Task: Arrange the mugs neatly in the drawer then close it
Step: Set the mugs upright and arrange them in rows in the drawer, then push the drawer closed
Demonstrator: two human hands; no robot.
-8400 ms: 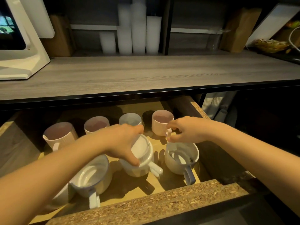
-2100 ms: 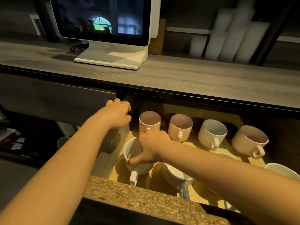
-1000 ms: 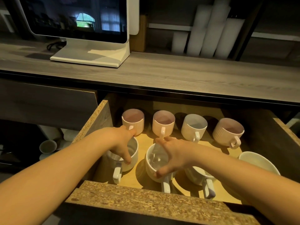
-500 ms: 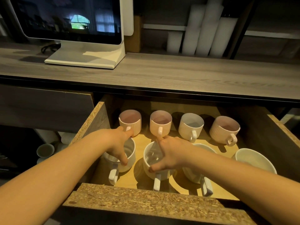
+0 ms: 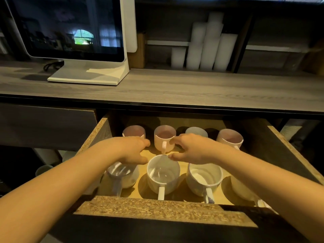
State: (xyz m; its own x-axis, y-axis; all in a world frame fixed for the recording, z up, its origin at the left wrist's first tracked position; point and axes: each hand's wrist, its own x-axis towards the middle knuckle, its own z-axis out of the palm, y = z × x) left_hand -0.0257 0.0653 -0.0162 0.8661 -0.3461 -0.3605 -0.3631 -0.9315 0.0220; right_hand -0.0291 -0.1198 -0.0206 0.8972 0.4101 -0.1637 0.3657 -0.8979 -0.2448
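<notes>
The open wooden drawer (image 5: 157, 208) holds two rows of mugs. At the back stand a pink mug (image 5: 133, 132), a second pink mug (image 5: 164, 140), a pale blue mug (image 5: 196, 132) and a third pink mug (image 5: 230, 139). The front row has white mugs with handles toward me: a left mug (image 5: 125, 178), a middle mug (image 5: 163, 174), a right mug (image 5: 204, 178), and a far-right mug (image 5: 242, 189) half hidden by my forearm. My left hand (image 5: 133, 149) hovers above the left mug, fingers apart and empty. My right hand (image 5: 191, 149) hovers between the rows, empty, its thumb near the middle mug's rim.
A grey wooden countertop (image 5: 175, 90) overhangs the drawer's back. On it stands a white monitor (image 5: 78, 41), with stacks of white cups (image 5: 206, 50) behind. A closed drawer front (image 5: 43, 125) is at left, with cups (image 5: 43, 170) on a lower shelf below it.
Both hands have let go of the front white mugs and risen toward the back row. The front mugs now stand in line with handles facing me.
</notes>
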